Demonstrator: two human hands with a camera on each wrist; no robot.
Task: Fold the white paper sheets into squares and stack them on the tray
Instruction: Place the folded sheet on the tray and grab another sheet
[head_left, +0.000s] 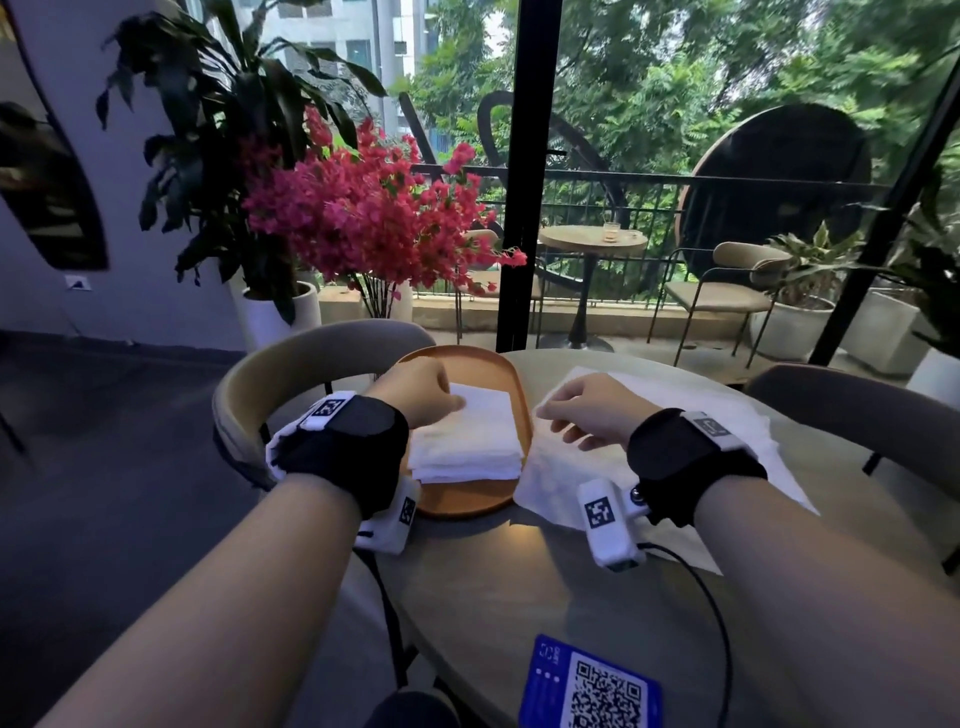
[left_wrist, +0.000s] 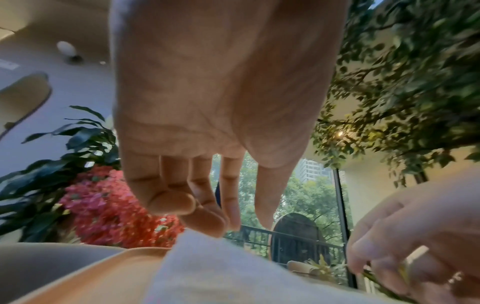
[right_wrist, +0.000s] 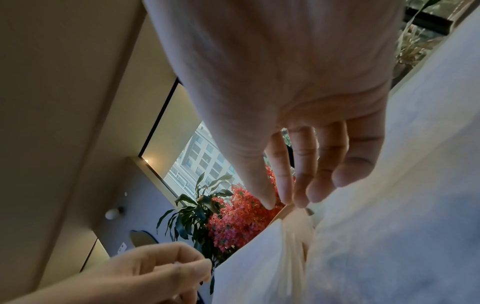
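An oval wooden tray (head_left: 467, 364) sits on the round table and holds a stack of folded white paper squares (head_left: 467, 441). My left hand (head_left: 447, 395) is over the stack's far left corner, fingers hanging relaxed, with the fingertips (left_wrist: 207, 226) touching the top square (left_wrist: 221, 267). To the right of the tray lie unfolded white sheets (head_left: 675, 415), flat on the table. My right hand (head_left: 561, 421) is over their left edge, with loosely bent fingers (right_wrist: 288, 197) just above the paper (right_wrist: 389, 226). I see nothing pinched in it.
A blue QR-code card (head_left: 592, 686) lies near the table's front edge (head_left: 519, 571), and a black cable (head_left: 717, 623) runs from my right wrist. Padded chairs stand at the left (head_left: 291, 374) and right (head_left: 857, 405). Pink flowers (head_left: 374, 218) rise behind the tray.
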